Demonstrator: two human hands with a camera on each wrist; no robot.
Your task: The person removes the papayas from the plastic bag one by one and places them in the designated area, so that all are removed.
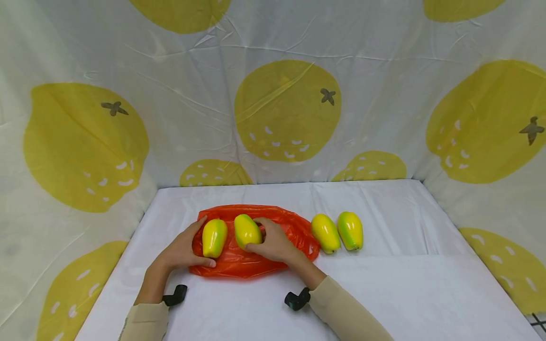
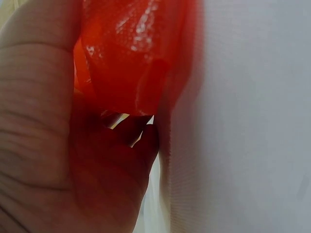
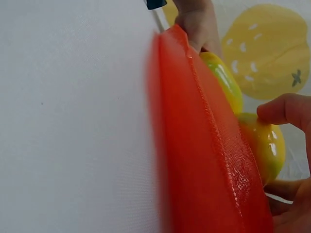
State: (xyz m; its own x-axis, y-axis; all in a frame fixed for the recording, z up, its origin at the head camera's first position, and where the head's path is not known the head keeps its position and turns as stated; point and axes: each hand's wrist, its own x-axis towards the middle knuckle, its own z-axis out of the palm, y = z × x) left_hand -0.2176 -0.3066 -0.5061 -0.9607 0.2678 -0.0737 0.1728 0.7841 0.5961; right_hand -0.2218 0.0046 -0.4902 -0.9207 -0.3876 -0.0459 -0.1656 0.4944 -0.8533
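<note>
A red plastic bag (image 1: 264,265) lies spread on the white cloth, and two glossy yellow-green mango-like fruits sit on it. The left fruit (image 1: 214,238) is between the spread thumb and fingers of my left hand (image 1: 181,246), which holds the bag's left end. In the left wrist view, red plastic (image 2: 126,58) fills the space between that hand's thumb and fingers. My right hand (image 1: 275,241) grips the other fruit (image 1: 246,231) between thumb and fingers. The right wrist view shows this fruit (image 3: 265,145) against the left one (image 3: 223,82), both partly hidden by the bag's raised side.
Two more such fruits, one (image 1: 325,233) touching the bag's right end and one (image 1: 350,230) beside it, lie on the white cloth (image 1: 405,284). Hanging cloth with lemon prints (image 1: 287,111) walls off the back and sides. Each wrist carries a black device (image 1: 297,299).
</note>
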